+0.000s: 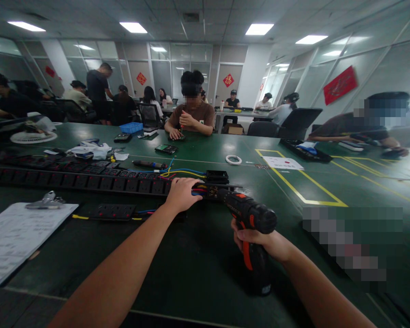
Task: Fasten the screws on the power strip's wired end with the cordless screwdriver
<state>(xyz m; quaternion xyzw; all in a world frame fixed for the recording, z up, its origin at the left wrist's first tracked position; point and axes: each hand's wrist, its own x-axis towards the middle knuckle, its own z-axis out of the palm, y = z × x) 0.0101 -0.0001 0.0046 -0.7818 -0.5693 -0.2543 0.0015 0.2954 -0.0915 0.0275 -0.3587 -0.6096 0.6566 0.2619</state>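
My right hand (251,237) is wrapped round the grip of a black and orange cordless drill (251,209). Its nose points left, at the open end of a long black power strip (123,182) with rows of sockets. Over that same end, my left hand (182,193) is closed on the strip, its fingertips partly hidden behind the housing. Red, yellow and blue wires (198,191) show beside my left thumb. Just behind lies a small black open housing (217,176), with blue and yellow wires running left from it. I cannot see where the drill's tip meets the strip.
A shorter socket strip (112,212) and a clipboard with paper (23,228) lie at left. Beyond are a screwdriver-like black tool (148,165), a white tape roll (233,159) and a blue basket (131,128). A co-worker (191,109) sits opposite; another person leans in at right.
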